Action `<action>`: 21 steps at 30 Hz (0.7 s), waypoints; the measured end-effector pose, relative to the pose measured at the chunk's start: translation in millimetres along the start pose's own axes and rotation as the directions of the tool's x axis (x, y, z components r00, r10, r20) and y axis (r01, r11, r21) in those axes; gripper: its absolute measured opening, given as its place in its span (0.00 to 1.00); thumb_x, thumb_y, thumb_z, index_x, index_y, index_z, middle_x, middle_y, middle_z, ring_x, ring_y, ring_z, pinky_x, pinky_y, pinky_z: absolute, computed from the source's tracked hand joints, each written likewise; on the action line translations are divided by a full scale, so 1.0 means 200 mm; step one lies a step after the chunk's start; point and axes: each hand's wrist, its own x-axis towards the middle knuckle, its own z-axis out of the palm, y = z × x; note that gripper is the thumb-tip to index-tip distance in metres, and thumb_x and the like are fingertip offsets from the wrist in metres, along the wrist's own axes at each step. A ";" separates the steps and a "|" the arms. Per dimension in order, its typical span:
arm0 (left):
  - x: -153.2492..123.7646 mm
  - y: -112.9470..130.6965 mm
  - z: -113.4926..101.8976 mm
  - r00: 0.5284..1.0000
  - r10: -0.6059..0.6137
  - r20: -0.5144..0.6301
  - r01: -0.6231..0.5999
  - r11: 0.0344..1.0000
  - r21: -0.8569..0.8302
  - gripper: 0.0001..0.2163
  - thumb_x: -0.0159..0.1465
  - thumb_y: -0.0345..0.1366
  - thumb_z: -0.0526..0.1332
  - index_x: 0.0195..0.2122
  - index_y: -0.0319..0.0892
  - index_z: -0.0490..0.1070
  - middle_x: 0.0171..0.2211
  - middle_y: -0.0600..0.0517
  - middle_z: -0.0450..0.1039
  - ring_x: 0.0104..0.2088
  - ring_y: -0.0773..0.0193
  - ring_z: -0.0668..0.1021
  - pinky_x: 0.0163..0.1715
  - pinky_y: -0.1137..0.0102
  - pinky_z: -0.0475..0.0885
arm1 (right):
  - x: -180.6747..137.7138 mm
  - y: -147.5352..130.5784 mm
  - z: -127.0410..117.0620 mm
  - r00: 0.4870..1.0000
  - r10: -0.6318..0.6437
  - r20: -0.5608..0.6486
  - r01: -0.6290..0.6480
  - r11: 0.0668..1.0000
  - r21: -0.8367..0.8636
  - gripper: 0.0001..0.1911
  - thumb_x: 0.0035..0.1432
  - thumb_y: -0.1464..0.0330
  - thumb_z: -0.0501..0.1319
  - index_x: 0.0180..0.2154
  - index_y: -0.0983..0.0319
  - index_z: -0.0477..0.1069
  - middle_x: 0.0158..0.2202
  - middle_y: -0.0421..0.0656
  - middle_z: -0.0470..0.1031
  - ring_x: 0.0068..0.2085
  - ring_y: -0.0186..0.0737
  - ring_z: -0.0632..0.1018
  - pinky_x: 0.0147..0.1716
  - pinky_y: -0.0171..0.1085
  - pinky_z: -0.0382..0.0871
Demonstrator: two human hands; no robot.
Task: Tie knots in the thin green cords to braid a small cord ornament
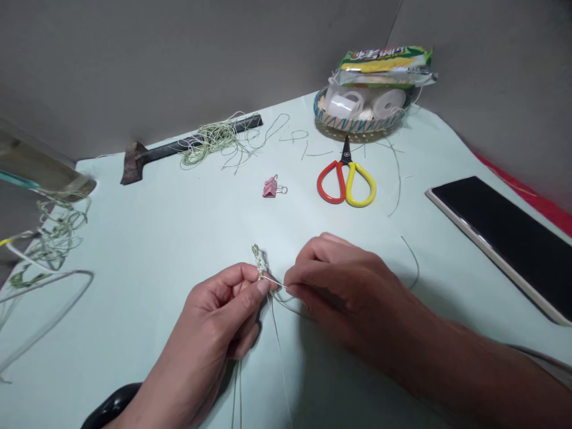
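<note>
My left hand (218, 316) pinches a short knotted piece of pale green cord (258, 262) between thumb and forefinger, low in the middle of the pale green table cover (156, 238). My right hand (344, 280) pinches a thin strand of the same cord right beside it, fingertips almost touching the left thumb. Loose cord ends trail down toward me under both hands.
Red-and-yellow scissors (346, 182) and a pink binder clip (270, 187) lie beyond the hands. A woven basket (357, 116) with tape rolls and a snack packet stands at the back. A tangle of cord (214, 140) lies on a dark tool; a phone (504, 238) lies right.
</note>
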 end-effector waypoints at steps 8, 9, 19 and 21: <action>0.01 -0.01 -0.01 1.000 -0.001 0.030 0.002 1.000 -0.003 0.15 0.63 0.44 0.68 0.26 0.41 0.69 0.16 0.62 0.56 0.18 0.73 0.52 0.18 0.73 0.46 | 0.01 -0.03 -0.05 0.989 0.136 -0.065 -0.135 0.990 0.031 0.10 0.58 0.76 0.58 0.26 0.60 0.70 0.18 0.32 0.58 0.21 0.29 0.58 0.21 0.34 0.50; 0.01 -0.01 -0.01 0.999 0.002 0.035 -0.002 1.000 -0.002 0.15 0.63 0.45 0.68 0.26 0.41 0.69 0.16 0.62 0.56 0.18 0.73 0.52 0.18 0.73 0.46 | 0.01 -0.03 -0.05 0.986 0.142 -0.082 -0.139 0.989 0.050 0.09 0.59 0.75 0.58 0.27 0.59 0.70 0.18 0.31 0.57 0.20 0.28 0.58 0.20 0.33 0.50; 0.00 0.00 -0.01 0.997 0.014 0.074 -0.014 1.000 -0.003 0.15 0.64 0.45 0.66 0.27 0.41 0.70 0.15 0.62 0.54 0.18 0.73 0.52 0.19 0.72 0.47 | 0.00 -0.07 0.00 0.919 0.349 0.183 -0.389 0.880 0.273 0.09 0.70 0.69 0.49 0.35 0.56 0.63 0.12 0.28 0.64 0.16 0.30 0.67 0.20 0.30 0.59; 0.00 0.00 -0.01 0.996 0.017 0.087 -0.017 1.000 0.000 0.14 0.64 0.45 0.66 0.28 0.41 0.72 0.16 0.61 0.56 0.18 0.73 0.52 0.20 0.71 0.47 | -0.01 -0.07 0.01 0.876 0.368 0.312 -0.462 0.826 0.323 0.10 0.72 0.67 0.48 0.37 0.56 0.63 0.13 0.29 0.66 0.17 0.30 0.69 0.21 0.29 0.61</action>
